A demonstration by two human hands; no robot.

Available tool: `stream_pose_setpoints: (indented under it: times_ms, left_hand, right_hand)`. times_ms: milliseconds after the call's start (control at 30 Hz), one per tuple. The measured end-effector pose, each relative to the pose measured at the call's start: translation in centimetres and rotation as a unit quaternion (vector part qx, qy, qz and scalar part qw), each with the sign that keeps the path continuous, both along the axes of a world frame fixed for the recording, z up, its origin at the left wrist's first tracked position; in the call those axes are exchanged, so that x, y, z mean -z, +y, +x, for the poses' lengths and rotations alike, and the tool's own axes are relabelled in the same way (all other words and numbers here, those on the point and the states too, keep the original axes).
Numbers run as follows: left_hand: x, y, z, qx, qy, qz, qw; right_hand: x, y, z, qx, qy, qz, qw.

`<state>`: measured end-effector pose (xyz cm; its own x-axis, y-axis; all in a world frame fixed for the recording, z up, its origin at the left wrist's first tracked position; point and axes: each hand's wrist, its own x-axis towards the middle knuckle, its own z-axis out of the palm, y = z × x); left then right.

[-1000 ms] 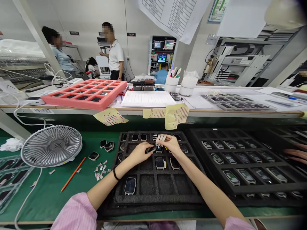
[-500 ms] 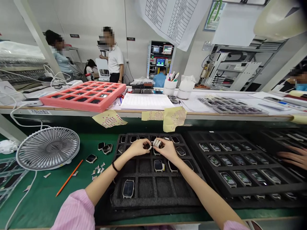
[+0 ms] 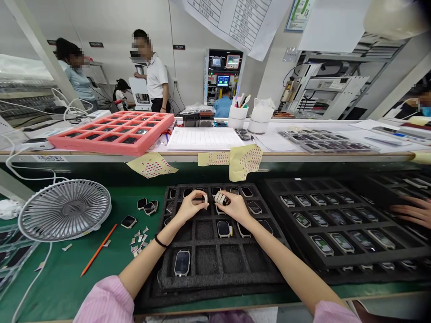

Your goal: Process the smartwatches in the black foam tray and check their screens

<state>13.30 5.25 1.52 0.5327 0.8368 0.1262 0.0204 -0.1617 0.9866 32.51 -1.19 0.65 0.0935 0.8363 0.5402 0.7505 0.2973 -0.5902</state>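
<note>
Above the far rows of a black foam tray [image 3: 202,281], my left hand [image 3: 191,207] pinches one pale watch case [image 3: 205,201] edge-on between thumb and fingers. Just to its right, my right hand [image 3: 235,208] is closed around a small stack of pale watch cases [image 3: 220,198]. A narrow gap separates the two hands. Beneath them, several tray pockets hold watches with dark faces, such as one watch [image 3: 223,229] with a yellow tab at its side. Another watch [image 3: 182,263] lies in the near left pocket. My fingers partly cover the pieces they hold.
Left of the tray are a grey fan [image 3: 65,210], an orange pencil [image 3: 98,250], loose watches [image 3: 150,207] and small scraps [image 3: 137,242]. A second black tray [image 3: 332,264] with watches stands right, near another person's hand [image 3: 412,211]. A shelf behind carries a pink foam tray [image 3: 134,148].
My hands have drawn apart. The left moved slightly left with a single watch case, while the right keeps the stack in nearly the same place. The whole view has shifted slightly.
</note>
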Motion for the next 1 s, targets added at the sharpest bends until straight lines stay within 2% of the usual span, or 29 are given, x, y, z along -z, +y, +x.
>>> stream_pose_setpoints:
  times_ms: [267,600,867,1000]
  left_hand:
    - [0.65,0.15,-0.08,-0.006,-0.028,-0.014,0.999]
    - [0.44,-0.06,-0.12,-0.009,-0.039,-0.009,0.999]
    - [0.17,-0.33,-0.08,-0.017,-0.027,0.006,0.999]
    - [0.03,-0.36,-0.16,-0.041,-0.006,0.021,0.999]
  right_hand:
    - [-0.19,-0.38,-0.06,-0.001,-0.016,0.007,1.000]
    - [-0.22,-0.52,-0.25,-0.001,-0.012,0.004,1.000]
    - [-0.67,-0.76,-0.19,0.001,0.024,-0.011,1.000]
    - [-0.84,-0.86,-0.25,0.003,0.063,-0.022,0.998]
